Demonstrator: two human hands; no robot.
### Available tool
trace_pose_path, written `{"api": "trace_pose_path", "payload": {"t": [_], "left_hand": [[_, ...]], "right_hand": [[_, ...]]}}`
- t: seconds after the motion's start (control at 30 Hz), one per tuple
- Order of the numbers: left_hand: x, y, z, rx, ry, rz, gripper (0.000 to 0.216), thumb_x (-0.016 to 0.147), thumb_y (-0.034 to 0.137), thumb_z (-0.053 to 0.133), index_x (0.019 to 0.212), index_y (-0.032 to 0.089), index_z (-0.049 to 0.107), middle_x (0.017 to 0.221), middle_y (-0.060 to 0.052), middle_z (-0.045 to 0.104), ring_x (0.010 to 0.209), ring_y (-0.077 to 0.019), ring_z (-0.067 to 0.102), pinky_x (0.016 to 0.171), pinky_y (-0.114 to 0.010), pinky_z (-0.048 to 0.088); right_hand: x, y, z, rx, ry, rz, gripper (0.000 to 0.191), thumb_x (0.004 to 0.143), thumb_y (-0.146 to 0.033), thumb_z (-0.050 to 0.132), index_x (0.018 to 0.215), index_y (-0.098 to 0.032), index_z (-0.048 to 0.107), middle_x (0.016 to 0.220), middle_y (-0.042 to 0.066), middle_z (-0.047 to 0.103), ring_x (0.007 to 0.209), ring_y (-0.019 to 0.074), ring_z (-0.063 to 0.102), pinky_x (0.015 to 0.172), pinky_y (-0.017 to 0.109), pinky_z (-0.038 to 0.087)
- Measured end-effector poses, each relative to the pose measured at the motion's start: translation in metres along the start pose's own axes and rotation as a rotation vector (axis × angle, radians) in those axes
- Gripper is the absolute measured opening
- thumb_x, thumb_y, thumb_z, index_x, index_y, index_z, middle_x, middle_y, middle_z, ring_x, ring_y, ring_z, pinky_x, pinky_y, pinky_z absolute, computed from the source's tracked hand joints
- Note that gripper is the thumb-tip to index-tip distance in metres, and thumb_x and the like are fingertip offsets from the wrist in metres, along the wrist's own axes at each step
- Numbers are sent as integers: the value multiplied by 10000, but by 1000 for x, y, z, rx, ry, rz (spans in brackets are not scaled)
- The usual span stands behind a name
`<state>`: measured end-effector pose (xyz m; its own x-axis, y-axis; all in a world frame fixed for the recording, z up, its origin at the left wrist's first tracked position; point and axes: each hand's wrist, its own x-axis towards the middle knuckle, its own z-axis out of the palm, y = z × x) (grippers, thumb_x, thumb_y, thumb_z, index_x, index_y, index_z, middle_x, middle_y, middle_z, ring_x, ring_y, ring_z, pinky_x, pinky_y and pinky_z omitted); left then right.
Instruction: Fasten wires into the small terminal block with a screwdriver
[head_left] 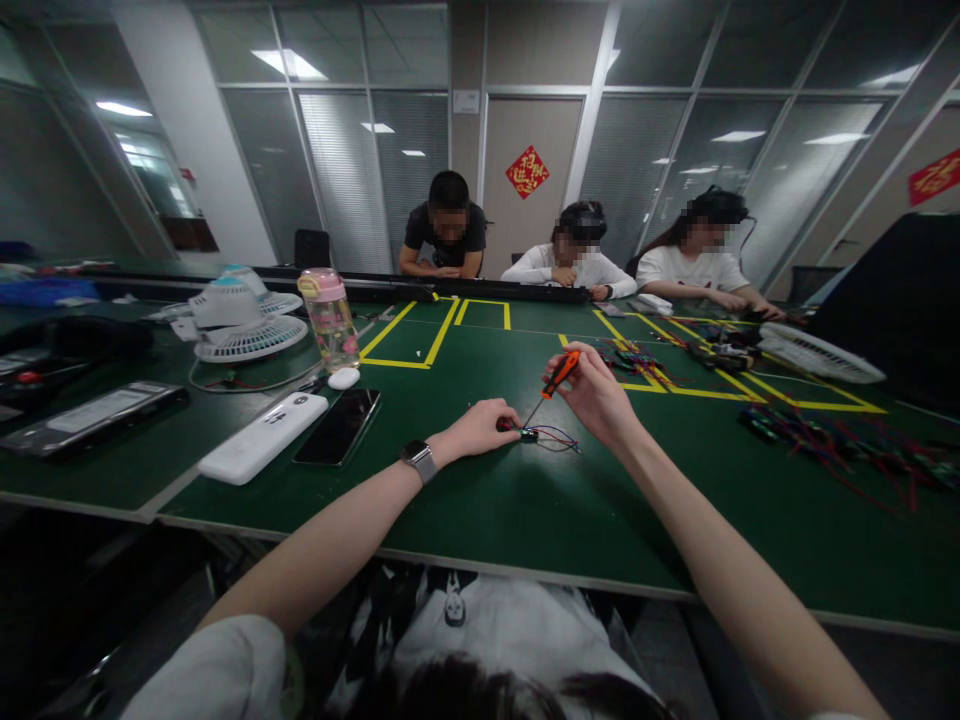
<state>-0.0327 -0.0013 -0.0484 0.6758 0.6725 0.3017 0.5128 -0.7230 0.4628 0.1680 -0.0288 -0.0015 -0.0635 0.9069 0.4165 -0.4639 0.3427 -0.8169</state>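
My right hand (596, 392) is closed round the orange and black handle of a screwdriver (562, 374). The screwdriver slants down to the left, and its tip meets a small circuit board with wires (529, 435) on the green table (480, 510). Pinched in the fingers of my left hand (484, 428) is the left end of that board, partly hidden by them. Thin red and blue wires (559, 437) loop out from the board's right side and lie on the table. A watch sits on my left wrist.
Left of my hands lie a black phone (339, 427), a white power bank (262, 438) and a pink-lidded bottle (330, 320), with white fans (251, 335) beyond. Bundles of wired boards (840, 445) lie to the right. Across the table sit several people (570, 255).
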Motion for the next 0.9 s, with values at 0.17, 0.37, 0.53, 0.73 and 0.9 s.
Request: {"api": "trace_pose_path", "payload": {"t": [0.17,0.37,0.53,0.73,0.9], "left_hand": [[0,1,-1,-1,3,-4,139,852,269,675,926,164,729,899,-40,635,808,-166,600,723,-251,435],[0,1,0,-10,0,-5,145,855,280,670,926,168,729,907,-41,637,814,-167,603,734,-254,442],[0,-1,2,5,10,-4,138,851,277,673,923,175,731,900,-40,639,812,-168,602,736,-255,443],[0,0,1,3,10,-9,139,849,274,675,930,176,731,905,-36,641,805,-165,606,731,-256,441],[0,0,1,7,6,-5,139,853,274,671,933,175,728,905,-36,635,809,-166,603,727,-258,439]], "right_hand": [[1,1,-2,-36,44,-24,207,750,-424,756,880,-294,660,830,-30,658,809,138,613,834,317,532],[0,-2,0,-23,7,14,281,753,-432,749,990,-301,674,858,-16,680,824,143,630,815,315,529],[-1,0,1,-16,14,14,266,757,-463,738,954,-301,665,880,-12,690,839,147,635,790,309,533],[-1,0,0,-82,43,-37,200,763,-418,745,905,-293,678,832,-32,644,778,126,607,826,301,531],[-1,-2,1,-42,11,25,280,782,-450,717,1015,-304,661,858,-8,685,847,153,638,842,329,527]]}}
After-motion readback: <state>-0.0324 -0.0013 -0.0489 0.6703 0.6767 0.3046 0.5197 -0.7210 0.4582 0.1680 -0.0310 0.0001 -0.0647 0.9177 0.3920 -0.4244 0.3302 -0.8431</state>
